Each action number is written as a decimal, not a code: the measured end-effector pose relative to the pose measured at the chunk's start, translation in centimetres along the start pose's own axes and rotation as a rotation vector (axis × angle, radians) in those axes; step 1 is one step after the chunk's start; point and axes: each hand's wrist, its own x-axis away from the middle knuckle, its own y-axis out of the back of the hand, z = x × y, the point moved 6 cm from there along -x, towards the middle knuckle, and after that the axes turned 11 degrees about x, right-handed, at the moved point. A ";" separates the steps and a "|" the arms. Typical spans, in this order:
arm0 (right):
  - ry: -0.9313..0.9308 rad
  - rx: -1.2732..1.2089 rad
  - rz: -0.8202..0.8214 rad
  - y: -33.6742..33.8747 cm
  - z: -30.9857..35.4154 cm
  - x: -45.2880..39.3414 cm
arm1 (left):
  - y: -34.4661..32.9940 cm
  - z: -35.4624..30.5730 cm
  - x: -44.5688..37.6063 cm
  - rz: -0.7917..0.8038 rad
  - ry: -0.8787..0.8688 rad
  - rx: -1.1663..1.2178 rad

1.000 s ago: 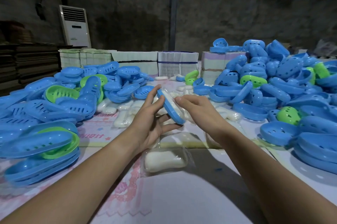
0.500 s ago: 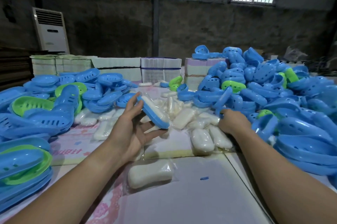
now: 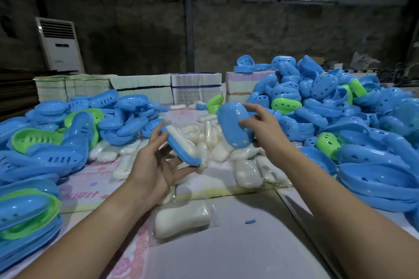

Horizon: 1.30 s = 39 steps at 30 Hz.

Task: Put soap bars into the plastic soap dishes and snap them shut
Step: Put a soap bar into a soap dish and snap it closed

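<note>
Two hands work: left hand (image 3: 156,165) grips a soap-filled blue plastic dish base (image 3: 181,147); right hand (image 3: 263,126) pinches a perforated blue plastic lid (image 3: 234,128), apparently apart.

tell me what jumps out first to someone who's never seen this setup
The heaps of blue and green soap dish halves: one pile on the left of the table, a taller pile on the right. Between them lie wrapped white soap bars. In the middle the hands are at work: the left hand holds a blue tray with a soap bar in it, and the right hand grips a blue lid just beside it, not yet joined.
</note>
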 end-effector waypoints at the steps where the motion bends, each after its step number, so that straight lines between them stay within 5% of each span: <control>1: -0.055 -0.208 0.106 -1.3 0.5 0.7 | -0.1 0.0 0.1 -0.008 -0.005 -0.019; 3: -0.108 -0.486 0.309 -3.9 1.4 2.0 | -0.2 0.3 0.3 -0.020 -0.013 -0.041; 6: -0.036 -0.457 0.446 -6.4 2.2 3.8 | -0.7 0.7 0.5 -0.008 -0.014 -0.049; 15: 0.110 -0.015 0.358 -7.2 2.4 5.2 | -1.4 1.0 0.8 0.056 0.007 -0.079; 39: 0.032 -0.105 0.323 -6.6 2.4 4.8 | -1.5 1.8 1.0 0.104 0.091 -0.436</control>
